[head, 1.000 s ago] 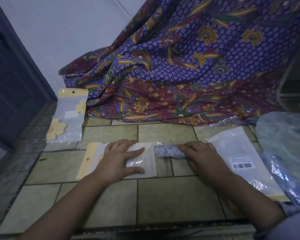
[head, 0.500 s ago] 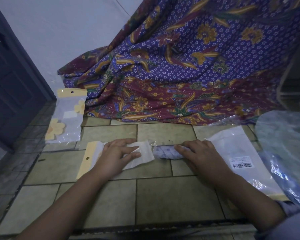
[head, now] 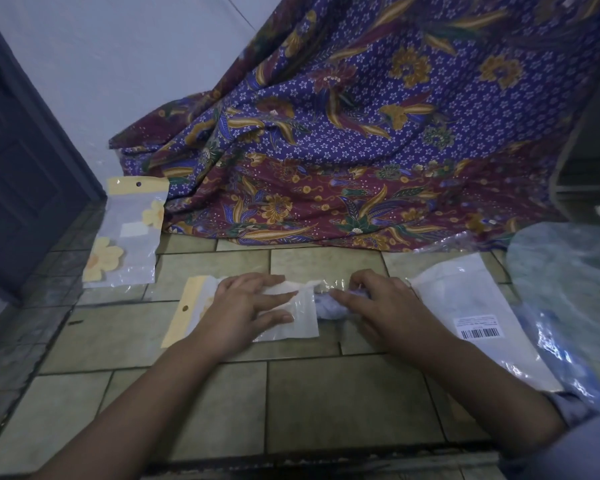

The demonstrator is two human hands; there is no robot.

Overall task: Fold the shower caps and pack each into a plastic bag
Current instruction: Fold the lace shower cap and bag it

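A small plastic bag point(head: 303, 320) with a yellow header lies flat on the tiled floor in front of me. My left hand point(head: 246, 311) rests on it with fingers spread, holding it down near its open right end. A rolled pale purple shower cap point(head: 329, 308) sits at the bag's mouth. My right hand point(head: 378, 304) grips the roll, fingers curled over it; most of the cap is hidden under that hand. Whether the cap's end is inside the bag cannot be told.
A packed bag point(head: 125, 237) with yellow flowers lies at the left near a dark door point(head: 18, 161). A white bag with a barcode point(head: 471, 313) and crinkled clear plastic point(head: 565, 271) lie to the right. A patterned cloth point(head: 361, 133) hangs down behind.
My right hand has pushed the rolled cap leftward up to the bag's mouth. My left hand shifted on the bag, which crumpled briefly and now lies flat again.
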